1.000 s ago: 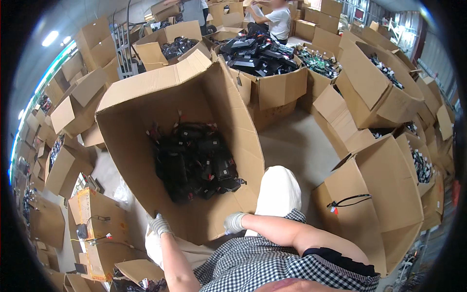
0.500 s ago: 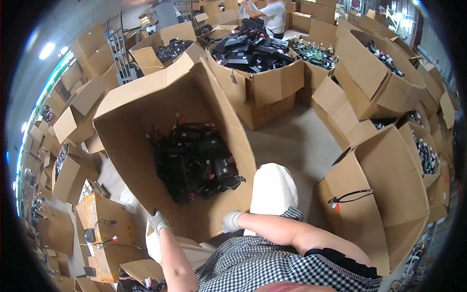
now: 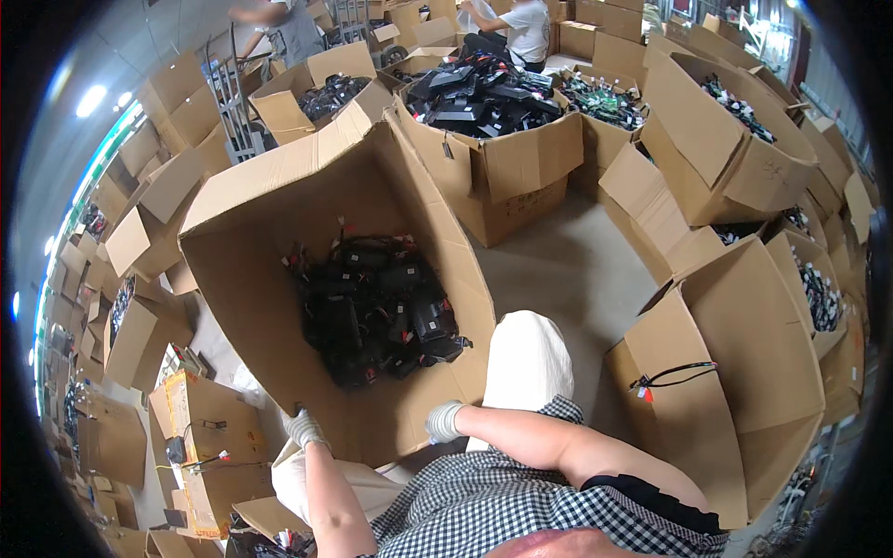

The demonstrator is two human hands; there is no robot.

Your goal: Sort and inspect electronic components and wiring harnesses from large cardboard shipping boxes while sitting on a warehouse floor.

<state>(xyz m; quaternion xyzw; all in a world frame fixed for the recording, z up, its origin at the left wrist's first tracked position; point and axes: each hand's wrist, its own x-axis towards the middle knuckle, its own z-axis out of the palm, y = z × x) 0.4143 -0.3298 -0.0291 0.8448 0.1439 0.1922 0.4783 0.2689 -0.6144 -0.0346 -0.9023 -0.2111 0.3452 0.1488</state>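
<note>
A large cardboard box (image 3: 270, 177) stands tilted toward me, its open top facing me. Deep inside lies a heap of black plastic modules (image 3: 372, 298) with cables and small red and white plugs. My left hand (image 3: 303, 429), in a striped grey-white knit glove, is closed on the box's near rim at its left corner. Farther right along the same rim, my right hand (image 3: 445, 423), gloved alike, is closed with the fingers curled over the cardboard edge. Its fingertips are partly hidden.
At my right an open box (image 3: 670, 391) has a black cable (image 3: 684, 372) on its flap. A box heaped with black devices (image 3: 484, 98) stands ahead. Left is a taped carton (image 3: 200, 446) with cables on top. A hand truck (image 3: 233, 102) and two people are farther back.
Both hands keep their places on the box rim. My view has shifted very slightly. At the back left, another person has come further into view.
</note>
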